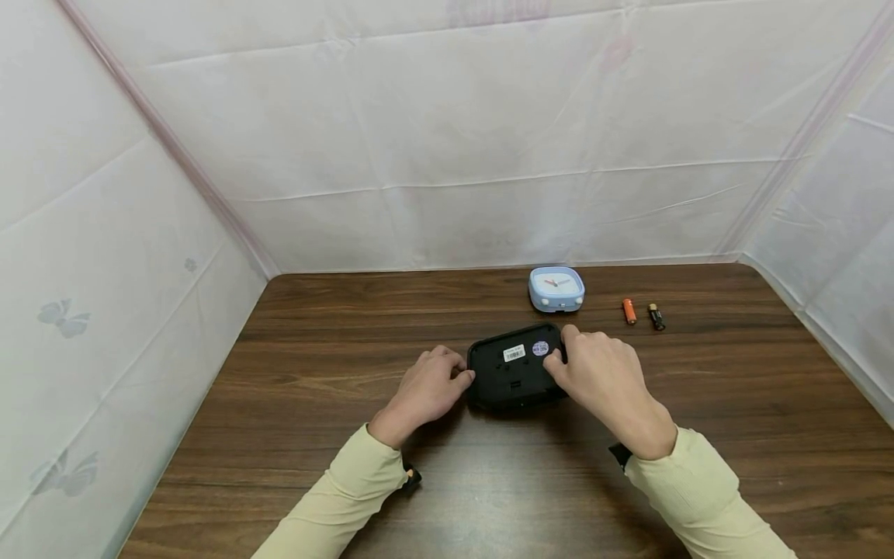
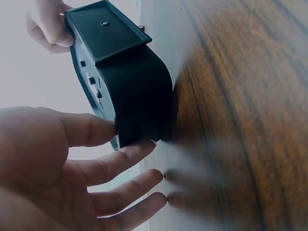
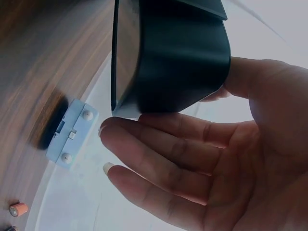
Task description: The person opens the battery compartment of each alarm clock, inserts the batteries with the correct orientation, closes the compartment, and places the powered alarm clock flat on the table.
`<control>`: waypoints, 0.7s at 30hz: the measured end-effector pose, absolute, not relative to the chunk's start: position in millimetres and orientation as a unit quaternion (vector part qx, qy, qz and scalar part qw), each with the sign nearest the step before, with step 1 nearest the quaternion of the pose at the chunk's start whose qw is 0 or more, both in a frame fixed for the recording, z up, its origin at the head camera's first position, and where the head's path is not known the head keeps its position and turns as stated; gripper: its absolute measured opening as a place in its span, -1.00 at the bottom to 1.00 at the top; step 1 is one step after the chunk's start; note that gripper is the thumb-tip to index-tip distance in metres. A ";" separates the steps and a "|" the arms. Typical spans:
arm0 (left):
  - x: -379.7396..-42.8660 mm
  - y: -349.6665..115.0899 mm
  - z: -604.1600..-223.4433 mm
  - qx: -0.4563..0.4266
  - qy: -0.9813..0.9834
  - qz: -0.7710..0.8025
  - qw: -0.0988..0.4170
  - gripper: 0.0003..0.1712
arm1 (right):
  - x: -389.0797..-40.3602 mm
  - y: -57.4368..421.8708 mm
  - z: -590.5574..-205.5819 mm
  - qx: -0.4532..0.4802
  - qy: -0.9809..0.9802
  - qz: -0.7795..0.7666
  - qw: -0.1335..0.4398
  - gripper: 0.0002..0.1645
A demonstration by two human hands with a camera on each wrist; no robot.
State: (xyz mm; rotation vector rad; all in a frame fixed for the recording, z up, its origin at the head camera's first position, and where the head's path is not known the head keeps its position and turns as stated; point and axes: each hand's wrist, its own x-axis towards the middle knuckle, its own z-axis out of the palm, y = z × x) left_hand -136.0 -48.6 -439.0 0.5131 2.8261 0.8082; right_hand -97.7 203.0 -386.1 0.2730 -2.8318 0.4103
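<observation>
Between both hands is a black box-shaped device (image 1: 514, 379), its back with a barcode sticker and a round purple sticker facing up in the head view. Small buttons and a raised panel with a screw show on the black device (image 2: 137, 82) in the left wrist view. My left hand (image 1: 431, 380) pinches its left end between thumb and index finger, the other fingers spread near the wood. At the right end, my right hand (image 1: 606, 380) grips it with the thumb over the back and fingers on the far side. The right wrist view shows a glossy, reflecting front face (image 3: 127, 53).
A light blue alarm clock (image 1: 556, 289) lies face up behind the device, by the rear wall. To its right lie an orange battery (image 1: 629, 311) and a black battery (image 1: 656, 317). White sheeting (image 1: 433, 140) encloses the wooden table (image 1: 335, 341) at the back and sides.
</observation>
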 end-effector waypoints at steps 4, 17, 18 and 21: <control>-136.2 -48.2 -438.7 0.168 0.945 0.267 0.081 -0.73 | -98.7 204.2 -387.9 0.091 -0.979 0.140 0.118 -0.76; -135.8 -48.7 -438.8 0.166 0.945 0.269 0.083 -0.69 | -103.1 206.5 -391.3 0.087 -0.985 0.130 0.078 -0.83; -135.7 -48.8 -438.8 0.166 0.945 0.269 0.083 -0.69 | -103.4 206.5 -391.3 0.086 -0.985 0.130 0.072 -0.82; -135.7 -48.7 -438.7 0.165 0.945 0.269 0.083 -0.68 | -104.6 206.6 -391.9 0.084 -0.986 0.130 0.054 -0.82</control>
